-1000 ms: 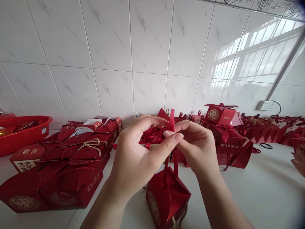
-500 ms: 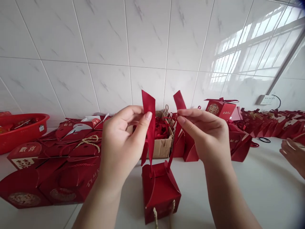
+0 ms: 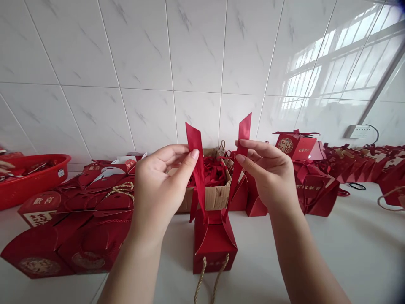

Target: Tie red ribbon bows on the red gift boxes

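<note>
A small red box [image 3: 218,240] stands on the white table in the middle, with gold cord handles [image 3: 201,278] hanging at its near side. Red ribbon rises from its top in two lengths. My left hand [image 3: 164,181] pinches the left length [image 3: 198,175] between thumb and fingers, its slanted end sticking up. Between the thumb and fingers of my right hand [image 3: 268,169] is the right length [image 3: 245,126], its end also pointing up. Behind the box, a cardboard carton [image 3: 217,197] holds a heap of red ribbons.
Red gift boxes [image 3: 85,240] crowd the left side, near a red plastic basin [image 3: 41,179] with part of another person's hand over it. More red boxes [image 3: 316,190] line the right and back. A tiled wall [image 3: 196,50] rises behind.
The right ribbon end now stands straighter, tilting right instead of left. The box sits more squarely. The other person's hand at the right has gone; a red box with a cord shows there.
</note>
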`<state>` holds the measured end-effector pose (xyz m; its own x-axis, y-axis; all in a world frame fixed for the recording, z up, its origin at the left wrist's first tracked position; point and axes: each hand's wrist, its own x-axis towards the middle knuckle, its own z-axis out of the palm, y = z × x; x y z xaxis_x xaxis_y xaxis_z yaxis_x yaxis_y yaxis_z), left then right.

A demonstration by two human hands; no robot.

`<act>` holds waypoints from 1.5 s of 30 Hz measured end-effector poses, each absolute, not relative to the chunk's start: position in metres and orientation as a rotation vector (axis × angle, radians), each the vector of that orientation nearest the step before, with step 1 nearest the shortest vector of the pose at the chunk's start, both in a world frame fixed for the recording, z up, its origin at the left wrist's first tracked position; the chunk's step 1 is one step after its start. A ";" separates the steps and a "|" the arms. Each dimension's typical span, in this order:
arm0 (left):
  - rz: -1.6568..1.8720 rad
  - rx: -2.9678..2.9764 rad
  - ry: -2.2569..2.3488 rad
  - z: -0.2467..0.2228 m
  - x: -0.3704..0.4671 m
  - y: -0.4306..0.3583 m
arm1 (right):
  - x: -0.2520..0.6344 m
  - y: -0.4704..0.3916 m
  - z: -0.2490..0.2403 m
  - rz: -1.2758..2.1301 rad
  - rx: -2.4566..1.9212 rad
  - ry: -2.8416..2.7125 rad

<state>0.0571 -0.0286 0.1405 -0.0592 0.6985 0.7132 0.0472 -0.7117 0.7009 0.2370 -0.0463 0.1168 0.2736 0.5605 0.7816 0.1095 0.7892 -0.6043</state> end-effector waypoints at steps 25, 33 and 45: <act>1.961 1.832 0.811 0.141 0.061 -0.034 | 0.231 -0.046 0.115 0.159 -0.541 -1.353; 1.938 1.849 0.823 0.142 0.062 -0.033 | 0.228 -0.044 0.114 0.107 -0.527 -1.374; 1.952 1.837 0.881 0.140 0.061 -0.033 | 0.231 -0.046 0.117 0.093 -0.512 -1.328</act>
<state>0.0608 -0.0333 0.1403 -0.1227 0.6140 0.7797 0.1785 -0.7592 0.6259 0.2315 -0.0456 0.1166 0.2543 0.3502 0.9015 0.2215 0.8863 -0.4068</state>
